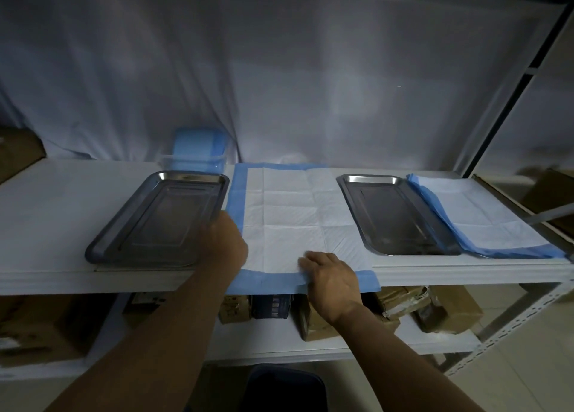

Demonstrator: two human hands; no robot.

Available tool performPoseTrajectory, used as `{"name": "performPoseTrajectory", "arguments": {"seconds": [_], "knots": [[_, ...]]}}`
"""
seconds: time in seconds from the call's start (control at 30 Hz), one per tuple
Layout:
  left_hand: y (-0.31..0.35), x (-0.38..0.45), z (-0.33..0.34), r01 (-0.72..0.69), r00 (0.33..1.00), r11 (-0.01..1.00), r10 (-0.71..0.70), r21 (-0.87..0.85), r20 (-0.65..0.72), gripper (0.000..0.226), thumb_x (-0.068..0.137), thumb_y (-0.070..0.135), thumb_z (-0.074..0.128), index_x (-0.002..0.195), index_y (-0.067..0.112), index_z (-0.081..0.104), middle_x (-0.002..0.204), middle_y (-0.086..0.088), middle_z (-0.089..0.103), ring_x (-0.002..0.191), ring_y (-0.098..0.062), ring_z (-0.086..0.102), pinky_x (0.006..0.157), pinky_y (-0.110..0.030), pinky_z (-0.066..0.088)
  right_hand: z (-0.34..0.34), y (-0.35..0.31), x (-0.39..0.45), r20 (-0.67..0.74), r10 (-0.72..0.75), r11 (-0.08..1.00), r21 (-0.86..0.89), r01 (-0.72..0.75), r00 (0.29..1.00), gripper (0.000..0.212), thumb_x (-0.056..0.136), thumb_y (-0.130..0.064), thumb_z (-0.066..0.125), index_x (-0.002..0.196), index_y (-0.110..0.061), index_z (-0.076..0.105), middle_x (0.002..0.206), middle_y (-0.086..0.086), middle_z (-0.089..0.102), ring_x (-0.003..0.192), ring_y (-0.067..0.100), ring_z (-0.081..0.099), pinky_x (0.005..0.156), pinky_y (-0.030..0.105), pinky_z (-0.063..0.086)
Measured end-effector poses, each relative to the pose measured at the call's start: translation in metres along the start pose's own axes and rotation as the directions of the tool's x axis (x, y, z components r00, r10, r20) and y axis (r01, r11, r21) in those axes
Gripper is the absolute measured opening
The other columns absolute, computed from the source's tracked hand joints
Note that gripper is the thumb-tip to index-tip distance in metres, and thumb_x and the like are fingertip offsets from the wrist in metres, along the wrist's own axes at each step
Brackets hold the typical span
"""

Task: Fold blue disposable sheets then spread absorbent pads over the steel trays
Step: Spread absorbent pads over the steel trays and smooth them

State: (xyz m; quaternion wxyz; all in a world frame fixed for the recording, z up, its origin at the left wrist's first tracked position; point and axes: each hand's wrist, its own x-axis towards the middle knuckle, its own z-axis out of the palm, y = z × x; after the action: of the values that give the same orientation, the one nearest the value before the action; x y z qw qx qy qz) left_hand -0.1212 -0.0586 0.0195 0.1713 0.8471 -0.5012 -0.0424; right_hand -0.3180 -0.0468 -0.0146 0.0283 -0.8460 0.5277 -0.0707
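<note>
- My left hand [224, 240] sits at the left edge of the spread pad [289, 219], right beside the near right corner of the left tray [161, 217]. It is blurred and I see only its back, so I cannot tell whether my fingers are open or gripping the pad's blue border.
- My right hand [330, 279] rests on the pad's near edge, fingers [306, 261] curled down onto the white quilted part where it meets the blue border; the thumb is hidden, so I cannot tell whether it is a real pinch.
- The pad lies flat on the white shelf [62, 200] between the 2 steel trays, white side up with a blue border, its near edge hanging a little over the shelf front.
- The right tray [399, 217] sits just right of the pad, bare.
- A second pad [484, 215] lies at the far right of the shelf, its left blue edge rumpled against the right tray's rim.
- A stack of folded blue sheets [198, 145] stands in a clear box at the back, behind the left tray.
- Cardboard boxes [447, 309] sit on the lower shelf.
</note>
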Motion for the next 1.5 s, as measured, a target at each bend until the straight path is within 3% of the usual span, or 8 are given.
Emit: {"name": "performPoseTrajectory", "arguments": {"seconds": [0.1, 0.2, 0.37, 0.53, 0.83, 1.07, 1.27, 1.5], "knots": [[0.018, -0.004, 0.008, -0.256, 0.965, 0.966, 0.258, 0.037, -0.045, 0.034, 0.093, 0.021, 0.053, 0.125, 0.009, 0.049, 0.13, -0.011, 0.045, 0.119, -0.027, 0.045, 0.094, -0.035, 0.043, -0.002, 0.0, -0.002, 0.044, -0.021, 1.0, -0.019, 0.022, 0.999, 0.062, 0.085, -0.059, 0.033, 0.138, -0.027, 0.042, 0.148, -0.005, 0.035, 0.133, 0.016, 0.035, 0.11, 0.033, 0.03], [0.03, -0.006, 0.029, -0.352, 0.896, 0.93, 0.368, -0.105, 0.248, 0.041, 0.1, 0.022, 0.04, 0.138, 0.007, 0.042, 0.149, -0.012, 0.033, 0.137, -0.026, 0.03, 0.113, -0.036, 0.027, -0.006, 0.003, -0.003, 0.021, -0.013, 0.996, 0.09, 0.011, 1.0, 0.095, 0.068, -0.081, 0.006, 0.128, -0.028, 0.057, 0.142, -0.007, 0.047, 0.126, 0.013, 0.044, 0.104, 0.032, 0.036], [0.025, -0.015, 0.05, -0.425, 0.849, 0.905, 0.397, 0.005, 0.348, 0.056, 0.102, 0.035, 0.028, 0.151, 0.016, 0.011, 0.16, -0.003, -0.001, 0.148, -0.022, -0.004, 0.121, -0.039, 0.001, -0.009, -0.001, 0.023, -0.143, 0.11, 0.963, 0.261, -0.07, 0.984, 0.058, 0.097, -0.046, 0.017, 0.132, -0.019, 0.054, 0.14, 0.0, 0.051, 0.131, 0.015, 0.041, 0.109, 0.027, 0.028], [0.012, -0.013, 0.054, -0.447, 0.844, 0.893, 0.403, 0.049, 0.355, 0.06, 0.101, 0.037, 0.027, 0.152, 0.021, 0.001, 0.16, 0.004, -0.007, 0.147, -0.016, -0.009, 0.121, -0.041, -0.004, 0.002, -0.021, 0.051, 0.23, -0.063, 0.946, 0.324, -0.015, 0.971, 0.053, 0.102, -0.043, 0.016, 0.152, -0.025, 0.012, 0.16, -0.005, 0.003, 0.148, 0.013, -0.003, 0.119, 0.04, -0.004], [0.021, -0.013, 0.04, -0.419, 0.902, 0.901, 0.399, 0.114, 0.162, 0.039, 0.101, 0.034, 0.025, 0.13, 0.019, 0.046, 0.138, -0.001, 0.044, 0.125, -0.024, 0.038, 0.103, -0.039, 0.03, -0.001, 0.032, 0.043, 0.129, 0.381, 0.924, -0.084, -0.373, 0.916, 0.075, 0.096, -0.056, 0.021, 0.149, -0.004, 0.015, 0.157, 0.013, 0.014, 0.146, 0.028, 0.01, 0.119, 0.045, 0.009], [0.026, 0.025, 0.038, -0.414, 0.903, 0.907, 0.398, 0.078, 0.16, 0.022, 0.096, 0.018, 0.044, 0.112, 0.013, 0.059, 0.119, -0.009, 0.051, 0.114, -0.026, 0.046, 0.09, -0.036, 0.042, 0.007, -0.008, 0.062, 0.23, -0.15, 0.977, 0.187, 0.107, 0.961, 0.055, 0.101, -0.046, 0.015, 0.152, -0.025, 0.011, 0.16, -0.002, 0.002, 0.148, 0.016, -0.003, 0.119, 0.038, 0.0], [0.022, 0.055, 0.043, -0.29, 0.945, 0.954, 0.299, -0.08, 0.13, 0.029, 0.095, 0.023, 0.051, 0.115, 0.003, 0.055, 0.122, -0.014, 0.051, 0.112, -0.029, 0.052, 0.092, -0.035, 0.042, 0.012, 0.034, 0.1, 0.119, 0.334, 0.943, -0.029, -0.333, 0.935, 0.068, 0.097, -0.052, 0.016, 0.15, -0.009, 0.017, 0.157, 0.012, 0.013, 0.145, 0.029, 0.013, 0.118, 0.046, 0.017], [0.022, 0.09, 0.05, -0.271, 0.916, 0.961, 0.275, -0.055, 0.292, 0.055, 0.096, 0.031, 0.048, 0.143, 0.008, 0.032, 0.152, -0.012, 0.028, 0.136, -0.028, 0.037, 0.109, -0.038, 0.034, 0.02, -0.016, 0.159, 0.233, -0.149, 0.971, 0.216, 0.098, 0.961, 0.05, 0.103, -0.04, 0.014, 0.151, -0.029, 0.015, 0.16, -0.006, 0.004, 0.148, 0.015, -0.003, 0.119, 0.039, -0.002]]}}
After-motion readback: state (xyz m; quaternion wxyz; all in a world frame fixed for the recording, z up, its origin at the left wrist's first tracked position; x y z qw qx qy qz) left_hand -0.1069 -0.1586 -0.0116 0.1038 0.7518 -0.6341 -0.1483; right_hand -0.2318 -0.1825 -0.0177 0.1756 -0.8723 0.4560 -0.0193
